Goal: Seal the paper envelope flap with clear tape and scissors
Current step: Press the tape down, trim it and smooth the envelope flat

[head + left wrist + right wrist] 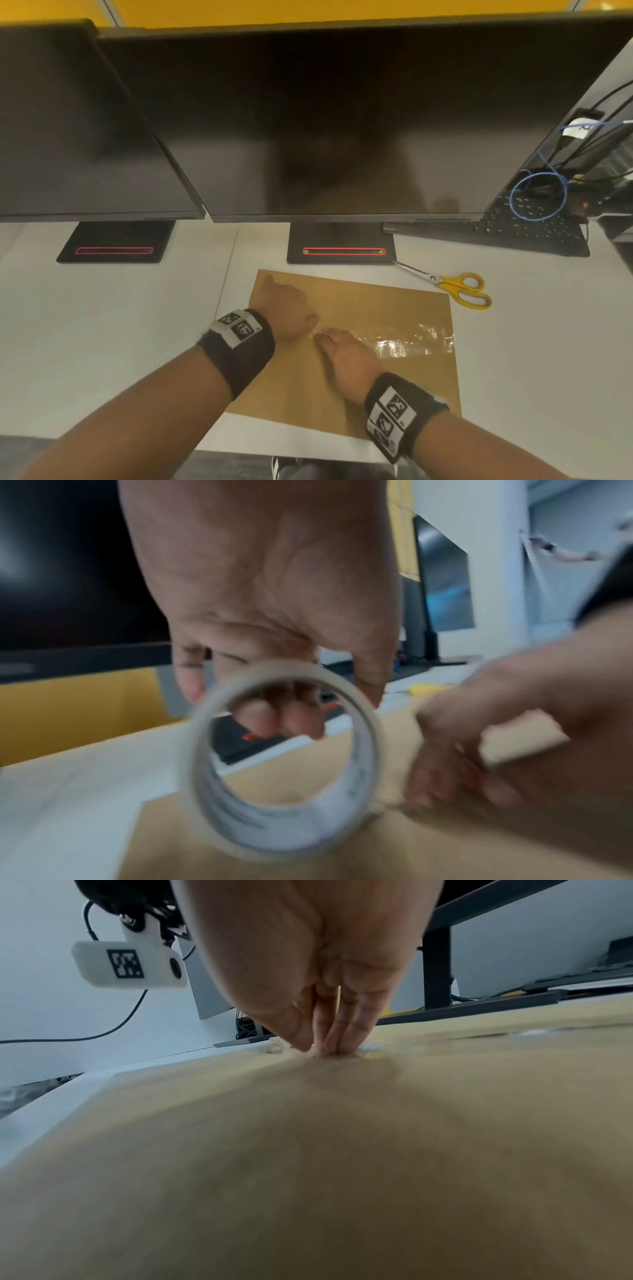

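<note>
A brown paper envelope (308, 387) lies flat on the white desk. A clear tape strip (411, 339) runs along it from the right edge toward the middle. My left hand (287, 308) rests on the envelope's upper left; in the left wrist view its fingers (301, 723) curl round the tape roll (274, 829), which stands on edge on the envelope (377, 859). My right hand (325, 337) presses straight fingertips (339, 1042) down on the tape just right of the roll. Yellow-handled scissors (459, 287) lie closed beyond the envelope's far right corner, untouched.
Two dark monitors (308, 120) hang low over the back of the desk, their black stands (342, 251) just behind the envelope. A keyboard (513, 229) and blue cables (537, 198) sit at the back right. The desk's front edge (291, 448) is close to the envelope.
</note>
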`<action>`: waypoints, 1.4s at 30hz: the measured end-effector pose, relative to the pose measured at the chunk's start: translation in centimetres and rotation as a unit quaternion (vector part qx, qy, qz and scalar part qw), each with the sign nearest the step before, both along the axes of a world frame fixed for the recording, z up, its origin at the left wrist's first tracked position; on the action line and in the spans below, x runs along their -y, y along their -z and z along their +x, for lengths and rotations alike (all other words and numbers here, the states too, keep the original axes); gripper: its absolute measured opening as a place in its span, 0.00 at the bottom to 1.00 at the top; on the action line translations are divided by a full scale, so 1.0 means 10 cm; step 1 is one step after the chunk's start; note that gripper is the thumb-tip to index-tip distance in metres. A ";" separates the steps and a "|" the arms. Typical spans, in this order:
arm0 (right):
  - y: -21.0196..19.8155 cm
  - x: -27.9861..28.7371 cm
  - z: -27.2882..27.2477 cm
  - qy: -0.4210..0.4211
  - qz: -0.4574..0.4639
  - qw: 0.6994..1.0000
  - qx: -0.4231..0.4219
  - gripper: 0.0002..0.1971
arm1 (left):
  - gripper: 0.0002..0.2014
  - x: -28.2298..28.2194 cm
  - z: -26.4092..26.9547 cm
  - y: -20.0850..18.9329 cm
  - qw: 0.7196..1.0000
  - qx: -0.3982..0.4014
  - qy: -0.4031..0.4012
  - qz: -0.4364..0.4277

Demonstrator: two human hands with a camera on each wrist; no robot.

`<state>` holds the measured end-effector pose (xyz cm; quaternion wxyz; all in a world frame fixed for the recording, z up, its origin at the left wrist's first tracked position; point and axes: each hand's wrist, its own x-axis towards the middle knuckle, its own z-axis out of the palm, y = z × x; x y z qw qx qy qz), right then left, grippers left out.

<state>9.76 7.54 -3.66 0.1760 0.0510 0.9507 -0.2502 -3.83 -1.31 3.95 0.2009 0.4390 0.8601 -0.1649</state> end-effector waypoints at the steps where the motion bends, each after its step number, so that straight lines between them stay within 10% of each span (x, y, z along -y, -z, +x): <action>1: 0.00 0.00 -0.01 -0.003 0.000 1.000 0.005 0.35 | 0.22 0.06 -0.10 -0.01 1.000 0.024 -0.010 0.011; 7: -0.07 0.00 -0.11 -0.005 0.010 1.000 0.026 0.36 | 0.24 0.24 -0.37 0.03 0.994 0.101 -0.003 0.041; 22: 0.03 0.14 -0.26 -0.002 0.105 0.994 -0.019 0.21 | 0.14 0.30 -0.32 0.04 0.996 -0.070 -0.018 -0.054; 42: 0.10 0.25 -0.41 -0.056 0.028 0.997 -0.035 0.36 | 0.06 0.34 -0.17 0.22 0.992 -0.095 -0.016 -0.076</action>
